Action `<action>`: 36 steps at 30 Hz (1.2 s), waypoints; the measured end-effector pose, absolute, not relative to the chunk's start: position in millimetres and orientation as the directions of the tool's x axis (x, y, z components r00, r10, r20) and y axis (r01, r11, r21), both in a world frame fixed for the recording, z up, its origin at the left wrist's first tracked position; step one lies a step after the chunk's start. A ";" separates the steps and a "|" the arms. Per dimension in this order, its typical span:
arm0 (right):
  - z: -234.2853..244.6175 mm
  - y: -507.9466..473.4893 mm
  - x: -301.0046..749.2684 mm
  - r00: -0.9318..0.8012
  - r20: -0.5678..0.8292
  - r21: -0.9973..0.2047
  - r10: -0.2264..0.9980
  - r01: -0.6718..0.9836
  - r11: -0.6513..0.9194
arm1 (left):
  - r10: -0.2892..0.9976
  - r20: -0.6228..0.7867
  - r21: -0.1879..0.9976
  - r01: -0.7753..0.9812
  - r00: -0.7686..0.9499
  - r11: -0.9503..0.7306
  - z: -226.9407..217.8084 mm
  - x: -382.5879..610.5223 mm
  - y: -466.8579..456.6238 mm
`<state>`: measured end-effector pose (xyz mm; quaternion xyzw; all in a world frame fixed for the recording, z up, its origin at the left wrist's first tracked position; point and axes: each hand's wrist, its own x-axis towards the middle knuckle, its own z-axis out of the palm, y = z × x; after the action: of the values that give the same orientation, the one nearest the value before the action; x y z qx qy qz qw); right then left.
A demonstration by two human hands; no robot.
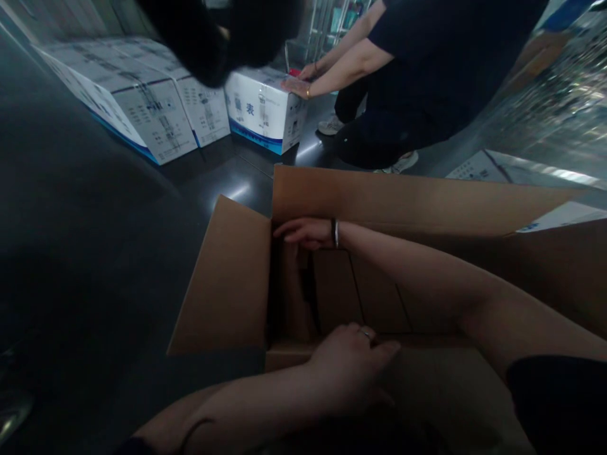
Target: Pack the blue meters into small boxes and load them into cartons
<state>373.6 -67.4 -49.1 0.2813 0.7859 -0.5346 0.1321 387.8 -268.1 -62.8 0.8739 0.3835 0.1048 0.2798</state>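
One dark, glossy floor carries one open brown corrugated box in the foreground, its plain flaps upright. Three white printed cartons stand behind it, and a co-worker lays both hands on the nearest. Right hand: grip open, fingers flat against the far inner corner, holding nothing. Left hand: fingers curled at the near rim; I cannot tell whether it clamps.

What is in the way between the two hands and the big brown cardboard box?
Nothing visible. The right hand lies at the far left corner of the open brown cardboard box, and the left hand rests on its near edge. The white printed boxes and the other person are beyond it.
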 end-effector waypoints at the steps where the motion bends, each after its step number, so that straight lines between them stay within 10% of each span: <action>1: -40.2 -67.3 375.8 -0.837 -0.452 -0.845 0.308 0.513 0.154 | 0.748 -0.023 0.575 0.621 0.664 -0.533 -60.8 383.9 -263.2; 6: -30.2 -62.5 407.6 -0.922 -0.293 -0.937 0.253 0.330 0.118 | 0.775 -0.539 0.196 0.944 0.330 -0.266 -42.1 345.6 -241.8; 9: -73.9 -57.7 455.4 -0.777 -0.479 -0.617 0.407 0.629 0.473 | 0.751 -0.633 -0.006 0.968 0.190 -0.250 -35.6 323.4 -243.2; 12: -127.8 -59.2 500.4 -0.668 -0.434 -0.385 0.605 0.745 0.545 | 0.774 -0.590 -0.010 0.957 0.229 -0.291 -38.6 320.9 -246.8; 19: -158.2 -64.5 494.8 -0.646 -0.434 -0.214 0.628 0.751 0.625 | 0.712 -0.675 -0.013 0.961 0.195 -0.276 -47.6 358.1 -233.3; 36: -93.6 -46.6 471.6 -0.590 -0.478 -0.148 0.651 0.784 0.603 | 0.722 -0.687 0.009 0.995 0.075 -0.095 -60.4 349.0 -231.6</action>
<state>471.6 -46.6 -93.6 0.4102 0.8745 -0.1743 0.1915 349.0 -231.6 -60.4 0.6884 0.6238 -0.2709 0.2519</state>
